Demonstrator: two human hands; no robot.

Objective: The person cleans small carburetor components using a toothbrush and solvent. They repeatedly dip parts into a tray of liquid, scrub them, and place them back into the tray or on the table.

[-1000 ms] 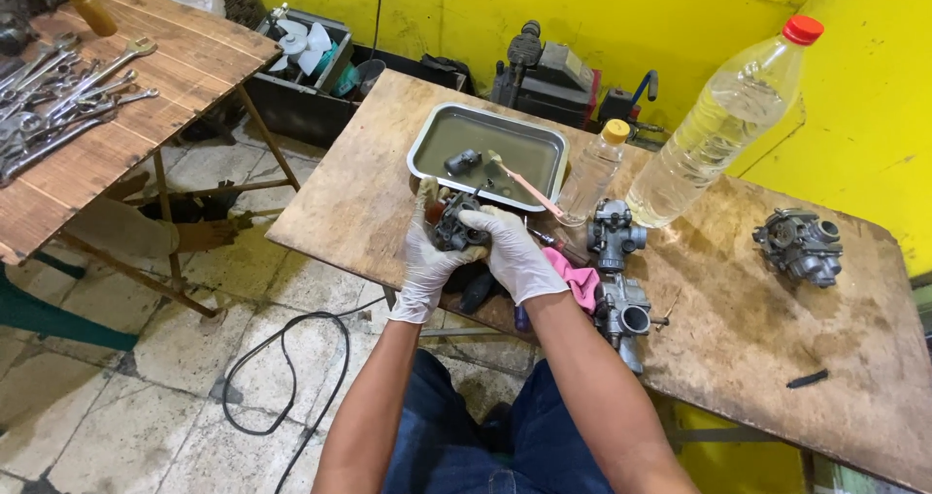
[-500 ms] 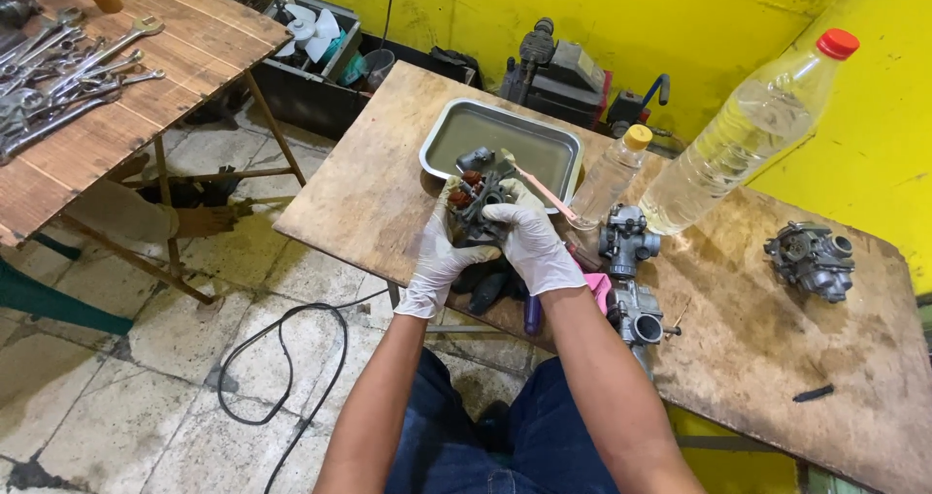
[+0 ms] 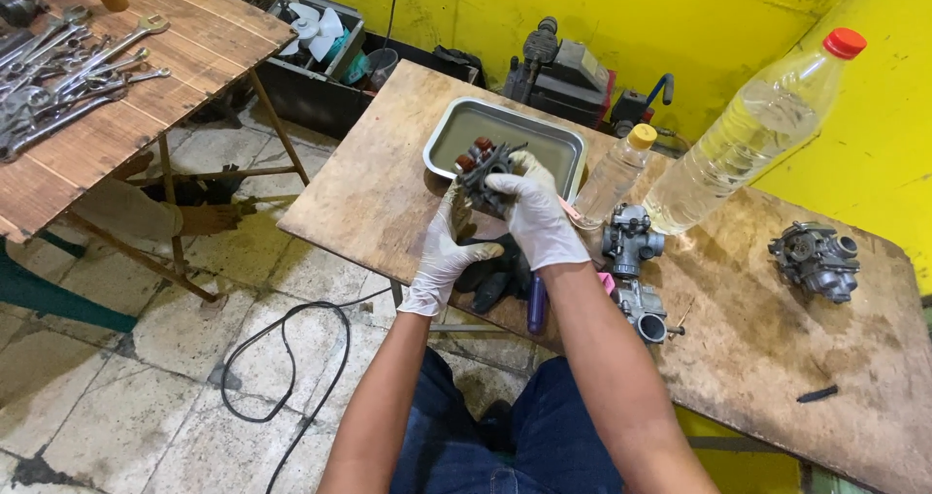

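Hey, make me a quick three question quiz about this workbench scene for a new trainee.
1. What do the left hand and right hand hold together?
2. True or false: the metal tray sits on the floor.
3. What colour is the large clear bottle cap?

Key
1. A dark carburetor part, held above the tray's near edge.
2. False; it rests on the wooden table.
3. Red.
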